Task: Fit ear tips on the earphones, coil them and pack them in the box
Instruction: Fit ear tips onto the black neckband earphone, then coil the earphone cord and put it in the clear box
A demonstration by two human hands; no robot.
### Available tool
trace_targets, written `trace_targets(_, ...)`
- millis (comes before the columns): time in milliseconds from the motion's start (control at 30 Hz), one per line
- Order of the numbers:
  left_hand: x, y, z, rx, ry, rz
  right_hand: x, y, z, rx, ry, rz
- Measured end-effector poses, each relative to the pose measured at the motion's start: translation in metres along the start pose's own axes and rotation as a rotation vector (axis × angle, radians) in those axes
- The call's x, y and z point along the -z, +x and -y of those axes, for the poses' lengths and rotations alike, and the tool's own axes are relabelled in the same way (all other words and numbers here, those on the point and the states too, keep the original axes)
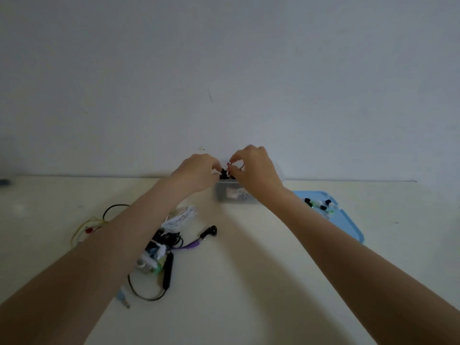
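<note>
Both arms reach to the far edge of the table, where a clear plastic box [234,195] stands against the wall. My left hand [199,170] and my right hand [254,168] meet just above the box's open top. Between their fingertips they pinch red and black earphones [227,170], a small dark bundle with a thin red cord looping up by my right thumb. Pale items lie inside the box. A tangle of other earphones [161,247], black, white and purple, lies on the table under my left forearm.
A blue tray [348,220] at the right holds several loose ear tips [321,204] in black, green and white. Yellow earphones with a red piece [87,229] lie at the left. A grey wall rises directly behind the box.
</note>
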State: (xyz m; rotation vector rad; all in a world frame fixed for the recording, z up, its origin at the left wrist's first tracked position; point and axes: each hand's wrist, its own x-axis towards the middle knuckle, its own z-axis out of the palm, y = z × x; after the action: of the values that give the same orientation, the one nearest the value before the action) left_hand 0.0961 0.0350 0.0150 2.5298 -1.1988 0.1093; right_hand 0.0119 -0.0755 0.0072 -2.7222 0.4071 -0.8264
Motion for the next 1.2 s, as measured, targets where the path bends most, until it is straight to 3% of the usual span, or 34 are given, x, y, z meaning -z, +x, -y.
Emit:
trace_targets(67, 0.006, -0.021, 0.002, -0.043, 0.038, 0.055, 0.001, -0.021, 0.013, 0.104, 0.094, 0.092)
trace_targets(167, 0.014, -0.053, 0.009, -0.067, 0.064, 0.069, -0.004, -0.054, 0.031, 0.214, 0.124, 0.432)
trace_targets(233, 0.017, -0.071, 0.012, -0.071, 0.046, 0.085, -0.013, -0.071, 0.039, 0.232, 0.119, 0.522)
trace_targets(467, 0.017, -0.095, 0.009, -0.111, -0.030, 0.158, -0.008, -0.083, 0.049, 0.304, -0.109, 0.455)
trace_targets(700, 0.017, -0.098, 0.001, -0.099, -0.146, 0.137, 0.033, -0.069, 0.017, 0.132, -0.206, 0.241)
trace_targets(833, 0.013, -0.098, -0.006, -0.165, -0.150, 0.148, 0.030, -0.077, -0.003, 0.085, -0.246, 0.364)
trace_targets(1033, 0.008, -0.097, -0.006, -0.102, -0.208, 0.085, 0.018, -0.075, 0.020, 0.132, 0.083, 0.350)
trace_targets(1133, 0.005, -0.100, -0.006, -0.068, -0.134, 0.159, 0.000, -0.073, 0.031, 0.185, -0.029, 0.526)
trace_targets(1200, -0.002, -0.102, -0.006, -0.036, -0.056, 0.226, -0.007, -0.072, 0.031, 0.188, -0.061, 0.559)
